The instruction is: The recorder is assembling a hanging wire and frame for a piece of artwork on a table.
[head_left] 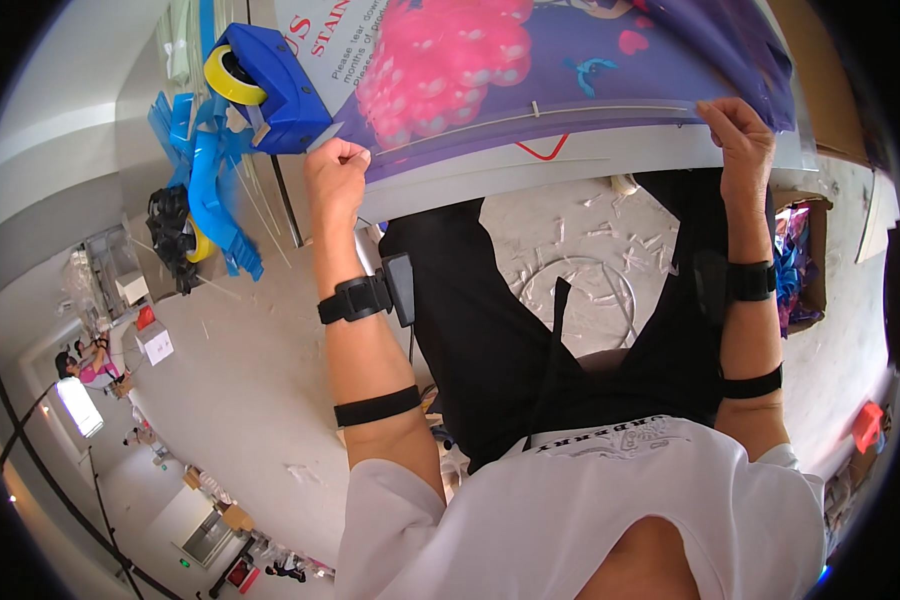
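Note:
A purple printed sheet (610, 80) with pink balloon pictures lies over a white board (450, 192) in front of me. Across its near part runs a thin white rod (460, 127) with a short crosspiece near its middle. My left hand (336, 182) is closed at the rod's left end, thumb and forefinger pinched together. At the right end, my right hand (743, 150) pinches with thumb and forefinger. Just beyond my left hand stands a blue tape dispenser (295, 100) holding a yellow-cored roll (232, 75).
Blue straps (205, 205) and a black bundle (170, 230) lie left of the dispenser. An open cardboard box (815, 265) with shiny packages stands at my right. Clear scraps (600, 230) litter the floor between my legs. Another person (95, 365) is far left.

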Demonstrator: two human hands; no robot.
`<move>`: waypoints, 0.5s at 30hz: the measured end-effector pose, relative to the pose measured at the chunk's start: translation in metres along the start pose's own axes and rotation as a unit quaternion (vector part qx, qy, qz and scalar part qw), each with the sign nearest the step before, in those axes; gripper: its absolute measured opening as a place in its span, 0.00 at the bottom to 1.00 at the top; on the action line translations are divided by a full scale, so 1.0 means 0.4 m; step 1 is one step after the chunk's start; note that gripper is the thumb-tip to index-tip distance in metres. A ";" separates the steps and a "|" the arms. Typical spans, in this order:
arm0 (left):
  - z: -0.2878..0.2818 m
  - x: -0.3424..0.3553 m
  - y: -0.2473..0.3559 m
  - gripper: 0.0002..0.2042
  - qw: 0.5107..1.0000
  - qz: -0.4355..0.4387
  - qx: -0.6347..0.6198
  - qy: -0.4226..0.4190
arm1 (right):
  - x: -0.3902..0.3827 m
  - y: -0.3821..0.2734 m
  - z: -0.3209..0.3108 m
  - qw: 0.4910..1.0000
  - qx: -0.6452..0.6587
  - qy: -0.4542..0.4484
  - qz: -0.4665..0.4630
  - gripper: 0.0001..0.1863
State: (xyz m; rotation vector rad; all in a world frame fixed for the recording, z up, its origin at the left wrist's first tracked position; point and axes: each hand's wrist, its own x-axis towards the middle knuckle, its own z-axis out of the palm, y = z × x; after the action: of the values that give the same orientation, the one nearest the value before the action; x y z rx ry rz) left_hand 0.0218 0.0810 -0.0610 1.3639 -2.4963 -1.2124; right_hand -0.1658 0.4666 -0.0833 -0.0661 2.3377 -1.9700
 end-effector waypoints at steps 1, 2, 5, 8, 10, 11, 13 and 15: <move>0.002 -0.001 0.002 0.02 1.000 -0.001 0.000 -0.001 | -0.001 0.002 0.001 1.000 -0.001 0.000 0.001 0.05; 0.003 -0.001 0.004 0.02 1.000 0.001 0.012 0.002 | -0.002 0.002 0.004 1.000 -0.007 0.007 -0.005 0.05; 0.014 0.001 0.005 0.02 1.000 0.008 0.021 0.009 | 0.003 0.015 0.002 1.000 0.002 0.016 -0.022 0.04; 0.021 0.012 -0.013 0.02 0.999 0.045 0.029 0.007 | 0.006 0.030 -0.010 0.999 0.002 0.020 -0.042 0.04; 0.011 0.027 -0.049 0.02 0.994 0.096 0.045 0.017 | 0.002 0.033 0.007 0.998 0.002 0.032 -0.062 0.05; 0.004 0.033 -0.066 0.03 0.991 0.121 0.047 0.026 | 0.001 0.040 0.018 0.997 0.002 0.050 -0.059 0.06; 0.005 0.032 -0.066 0.02 0.997 0.078 0.014 0.013 | 0.003 0.066 0.021 0.995 0.013 0.051 -0.079 0.07; 0.005 0.026 -0.060 0.01 1.000 0.028 0.006 0.007 | -0.003 0.057 0.027 0.988 -0.075 0.063 -0.115 0.08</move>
State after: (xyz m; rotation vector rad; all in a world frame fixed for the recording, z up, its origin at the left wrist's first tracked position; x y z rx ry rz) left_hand 0.0314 0.0671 -0.0812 1.2904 -2.5176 -1.1761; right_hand -0.1632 0.4599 -0.1077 -0.2376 2.6669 -1.9404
